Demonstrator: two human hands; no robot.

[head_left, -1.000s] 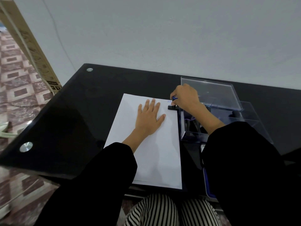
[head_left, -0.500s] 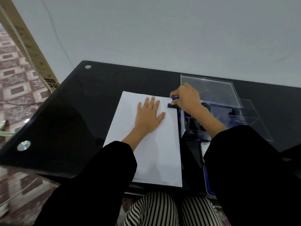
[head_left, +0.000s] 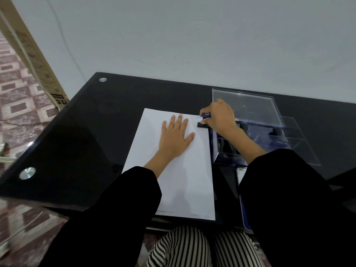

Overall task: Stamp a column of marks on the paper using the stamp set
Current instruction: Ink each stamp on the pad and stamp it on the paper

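We saw a black glass table [head_left: 81, 132] by a pale wall [head_left: 192, 35]; our left hand [head_left: 176, 136] lay flat on the paper [head_left: 185, 180], long axis away from us; our right hand [head_left: 219, 118] gripped the stamp [head_left: 205, 120] upright at its far right corner.

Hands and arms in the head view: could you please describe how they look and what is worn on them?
Both arms wear long, loose black sleeves, the left sleeve and right sleeve ending short of the wrists. The left hand and right hand are bare: no gloves, and no rings or watch visible.
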